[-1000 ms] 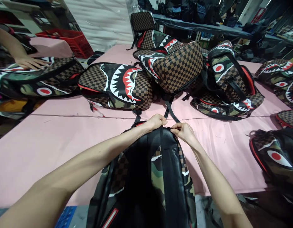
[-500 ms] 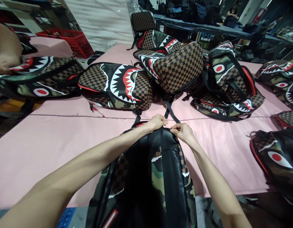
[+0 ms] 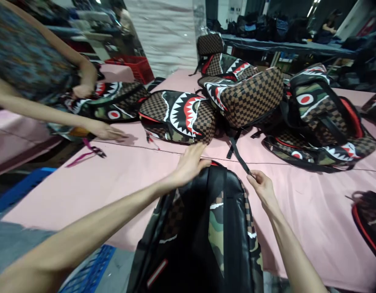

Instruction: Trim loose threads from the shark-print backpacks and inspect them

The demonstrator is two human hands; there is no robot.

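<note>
A black backpack [image 3: 236, 211] with checkered and camouflage panels stands upright in front of me at the table's near side, its strap side towards me. My left hand [image 3: 190, 165] is open over the backpack's top edge, fingers stretched forward; whether it touches the bag I cannot tell. To the right of the top, my right hand [image 3: 262, 185] pinches the end of a black webbing strap [image 3: 239, 156]. That strap runs away from me towards the pile of bags. Just beyond my left hand lies a shark-mouth backpack [image 3: 183, 116] on its side.
More patterned backpacks [image 3: 255, 95] are heaped behind, with others [image 3: 322, 122] at the right. On the left, a co-worker's hand [image 3: 105, 130] rests near the pink tabletop [image 3: 114, 162] by a purple strap with a buckle [image 3: 98, 151]. A red crate [image 3: 142, 69] stands farther back.
My left hand has opened and come off its pinch at the backpack's top. My right hand has moved right, drawing out the strap end. The view has swung left, showing the co-worker's reaching arm.
</note>
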